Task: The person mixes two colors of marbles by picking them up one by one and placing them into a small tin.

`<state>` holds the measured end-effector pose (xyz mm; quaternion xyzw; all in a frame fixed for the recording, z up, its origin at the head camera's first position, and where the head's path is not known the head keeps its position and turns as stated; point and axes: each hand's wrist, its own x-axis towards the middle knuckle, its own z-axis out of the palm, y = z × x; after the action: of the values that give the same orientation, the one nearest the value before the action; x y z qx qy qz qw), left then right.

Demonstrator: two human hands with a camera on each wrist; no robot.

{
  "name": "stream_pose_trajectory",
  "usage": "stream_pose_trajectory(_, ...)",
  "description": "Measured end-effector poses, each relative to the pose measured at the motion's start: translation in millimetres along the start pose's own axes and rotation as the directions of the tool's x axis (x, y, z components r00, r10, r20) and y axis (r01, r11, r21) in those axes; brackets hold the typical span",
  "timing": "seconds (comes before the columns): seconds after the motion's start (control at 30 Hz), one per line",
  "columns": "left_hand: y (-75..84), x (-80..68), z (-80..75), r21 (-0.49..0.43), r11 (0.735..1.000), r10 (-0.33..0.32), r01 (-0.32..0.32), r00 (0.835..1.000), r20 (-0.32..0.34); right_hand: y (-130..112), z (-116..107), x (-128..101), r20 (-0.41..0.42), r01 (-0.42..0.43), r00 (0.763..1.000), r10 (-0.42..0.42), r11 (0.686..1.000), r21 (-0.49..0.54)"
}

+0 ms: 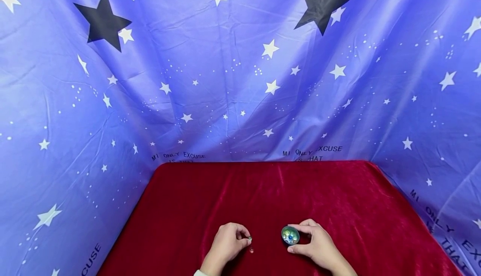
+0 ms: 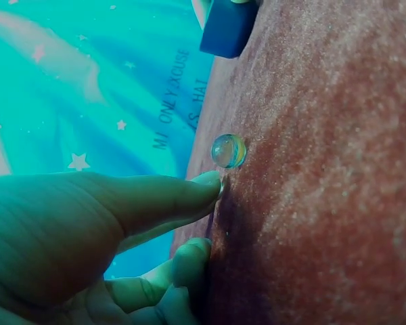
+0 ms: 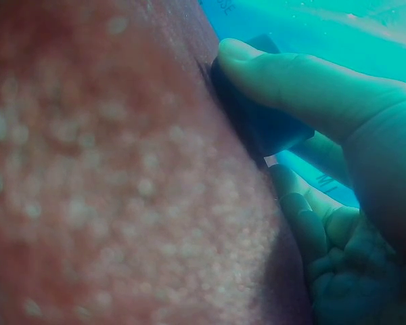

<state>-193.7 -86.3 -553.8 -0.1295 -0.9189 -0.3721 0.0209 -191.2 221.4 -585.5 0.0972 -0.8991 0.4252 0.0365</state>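
Observation:
My left hand (image 1: 228,241) is low over the red cloth, thumb and forefinger pinching a small greenish marble (image 1: 250,238); the fingers hide most of it. A clear glass marble (image 1: 251,250) lies on the cloth just beside those fingertips. In the left wrist view this loose marble (image 2: 229,150) shows a yellow and blue swirl. To the right, my right hand (image 1: 315,242) grips a small dark cup (image 1: 282,241) by its sides, between thumb and fingers. Several shiny marbles (image 1: 290,237) sit inside the cup. The right wrist view shows the cup's dark outer wall (image 3: 257,122) under the thumb, standing at the cloth.
A red velvet cloth (image 1: 240,201) covers the table, whose back corners are rounded. Around its back and sides hangs a blue-purple curtain (image 1: 225,79) printed with stars and lettering.

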Motion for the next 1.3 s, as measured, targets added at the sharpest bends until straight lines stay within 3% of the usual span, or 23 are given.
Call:
stream_pose_trajectory(0.5,-0.5,0.8,-1.5,-0.039,0.999,0.033,-0.031,0.999,0.039,0.2,1.2,-1.1,-0.002,0.021,1.000,-0.021,1.000,-0.017)
stream_pose_trajectory(0.63,1.3,-0.4,-1.6,-0.008,0.999,0.042,-0.042,0.999,0.026,-0.8,0.5,-1.0,0.010,0.009,1.000,-0.009,1.000,-0.023)
stream_pose_trajectory(0.83,3.8,-3.0,-0.2,0.056,0.998,0.006,-0.007,1.000,0.020,-0.8,0.1,-1.1,0.011,0.009,1.000,-0.009,1.000,-0.020)
stream_pose_trajectory(1.3,13.5,3.4,1.5,0.108,0.994,-0.001,0.004,1.000,-0.025,-2.4,-1.2,-0.9,-0.004,0.027,1.000,-0.027,0.999,-0.024)
